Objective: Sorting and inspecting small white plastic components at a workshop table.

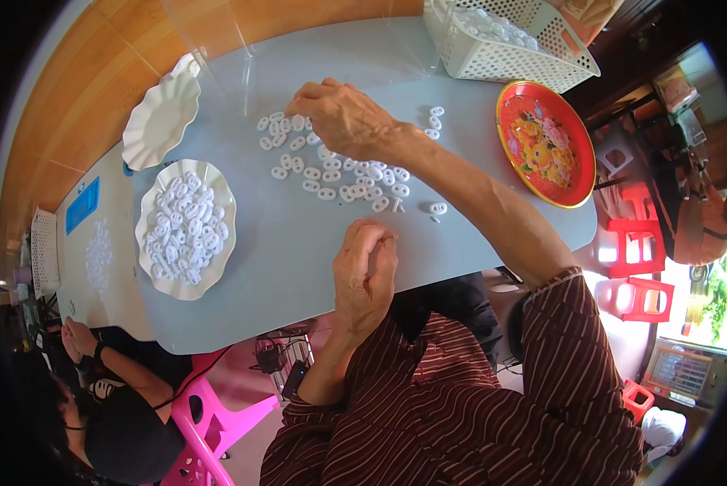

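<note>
- Right hand point(339, 117) out over the far part of the grey-blue table point(274, 267), fingers bent downward at the upper edge of the scattered white two-holed oval pieces point(331, 175)
- Left hand point(363, 271) here at the near edge, fingers curled in toward the palm, just below that same scatter
- Fingertips are poorly seen, so I can't tell whether either hand grips a piece
- The loose ovals spread across the middle of the table, a few set apart on the right
- Over to the left, a scalloped white dish point(228, 212) heaped with more of them
- Behind it, a second wavy-rimmed dish point(163, 117)
- Far right, a round red floral tray point(580, 183), with a perforated white basket point(516, 70) just beyond
- Lower left, a co-worker's hands point(76, 338) at the table edge, near a pink plastic chair point(218, 417)
</note>
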Demonstrator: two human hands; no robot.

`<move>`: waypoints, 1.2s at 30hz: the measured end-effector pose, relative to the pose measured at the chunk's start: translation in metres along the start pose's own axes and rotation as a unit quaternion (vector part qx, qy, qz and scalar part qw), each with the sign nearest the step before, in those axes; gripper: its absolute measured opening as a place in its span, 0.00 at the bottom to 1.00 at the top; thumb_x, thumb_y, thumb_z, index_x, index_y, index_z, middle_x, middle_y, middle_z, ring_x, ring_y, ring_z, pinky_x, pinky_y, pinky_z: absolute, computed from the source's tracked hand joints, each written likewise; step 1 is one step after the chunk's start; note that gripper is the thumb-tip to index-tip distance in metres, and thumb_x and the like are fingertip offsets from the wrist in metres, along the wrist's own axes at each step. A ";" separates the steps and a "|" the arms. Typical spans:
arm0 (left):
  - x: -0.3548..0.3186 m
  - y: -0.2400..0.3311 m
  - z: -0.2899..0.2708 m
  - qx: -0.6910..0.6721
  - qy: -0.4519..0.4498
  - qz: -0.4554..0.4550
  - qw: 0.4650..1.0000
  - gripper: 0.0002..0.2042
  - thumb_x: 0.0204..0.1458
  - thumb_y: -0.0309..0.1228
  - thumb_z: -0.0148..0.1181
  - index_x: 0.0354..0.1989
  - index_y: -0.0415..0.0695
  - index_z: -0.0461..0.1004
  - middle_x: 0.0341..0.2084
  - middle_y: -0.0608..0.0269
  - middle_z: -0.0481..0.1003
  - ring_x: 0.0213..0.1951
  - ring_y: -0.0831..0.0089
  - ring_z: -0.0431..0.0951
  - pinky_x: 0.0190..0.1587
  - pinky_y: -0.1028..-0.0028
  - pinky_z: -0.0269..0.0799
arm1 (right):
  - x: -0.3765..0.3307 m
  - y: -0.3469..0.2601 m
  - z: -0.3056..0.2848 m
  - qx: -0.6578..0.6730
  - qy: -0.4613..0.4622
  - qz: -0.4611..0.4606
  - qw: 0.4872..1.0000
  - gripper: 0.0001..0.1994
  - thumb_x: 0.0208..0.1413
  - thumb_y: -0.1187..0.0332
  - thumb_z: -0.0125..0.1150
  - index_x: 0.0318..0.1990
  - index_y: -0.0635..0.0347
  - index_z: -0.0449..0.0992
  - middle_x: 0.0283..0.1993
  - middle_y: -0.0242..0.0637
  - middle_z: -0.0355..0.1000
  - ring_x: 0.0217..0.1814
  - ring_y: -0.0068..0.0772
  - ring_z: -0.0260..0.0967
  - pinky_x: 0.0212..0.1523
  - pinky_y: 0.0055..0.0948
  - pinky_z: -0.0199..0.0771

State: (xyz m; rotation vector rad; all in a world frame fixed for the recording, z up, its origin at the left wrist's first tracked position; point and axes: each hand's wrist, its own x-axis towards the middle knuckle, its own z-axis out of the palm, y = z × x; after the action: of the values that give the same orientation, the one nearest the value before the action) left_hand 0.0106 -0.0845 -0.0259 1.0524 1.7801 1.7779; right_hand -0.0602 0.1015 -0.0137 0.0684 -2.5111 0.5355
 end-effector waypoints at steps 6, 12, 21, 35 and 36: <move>-0.002 -0.002 -0.005 -0.009 0.009 -0.007 1.000 0.02 0.51 0.20 0.50 0.33 0.36 0.68 0.29 0.55 0.68 0.27 0.68 0.69 0.29 0.74 0.65 | -0.004 0.004 0.002 0.031 -0.080 0.042 0.995 0.08 0.46 0.80 0.51 0.31 0.63 0.76 0.37 0.41 0.73 0.41 0.44 0.71 0.42 0.39 0.73; -0.001 0.000 -0.005 -0.007 0.008 -0.002 1.000 0.02 0.51 0.20 0.49 0.32 0.36 0.68 0.30 0.54 0.68 0.27 0.67 0.69 0.29 0.73 0.66 | 0.009 -0.001 0.003 0.058 -0.074 0.045 0.995 0.08 0.47 0.78 0.52 0.34 0.62 0.78 0.34 0.42 0.74 0.38 0.44 0.71 0.39 0.39 0.73; 0.000 -0.003 -0.004 -0.019 0.012 0.002 1.000 0.02 0.50 0.19 0.49 0.32 0.35 0.66 0.29 0.53 0.68 0.27 0.65 0.68 0.29 0.72 0.66 | 0.020 0.008 0.010 -0.005 -0.109 0.038 0.993 0.07 0.47 0.77 0.56 0.34 0.61 0.79 0.36 0.40 0.74 0.39 0.43 0.72 0.41 0.37 0.73; -0.002 0.001 -0.004 -0.006 0.006 -0.007 1.000 0.02 0.52 0.20 0.49 0.33 0.36 0.67 0.29 0.55 0.68 0.26 0.69 0.68 0.28 0.73 0.65 | -0.001 -0.001 -0.015 0.067 -0.160 0.049 0.984 0.03 0.46 0.76 0.56 0.28 0.62 0.77 0.26 0.42 0.74 0.29 0.41 0.71 0.34 0.35 0.72; -0.002 0.001 -0.004 0.002 0.008 0.001 1.000 0.02 0.52 0.20 0.49 0.33 0.36 0.67 0.29 0.55 0.68 0.26 0.69 0.68 0.28 0.73 0.65 | -0.005 -0.002 -0.017 0.076 -0.134 0.038 0.987 0.03 0.46 0.76 0.57 0.28 0.62 0.77 0.25 0.42 0.73 0.28 0.40 0.71 0.34 0.34 0.73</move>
State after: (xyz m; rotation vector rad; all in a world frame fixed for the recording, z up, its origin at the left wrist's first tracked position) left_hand 0.0090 -0.0887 -0.0250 1.0446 1.7941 1.7885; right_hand -0.0465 0.1065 -0.0028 0.1094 -2.7366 0.7970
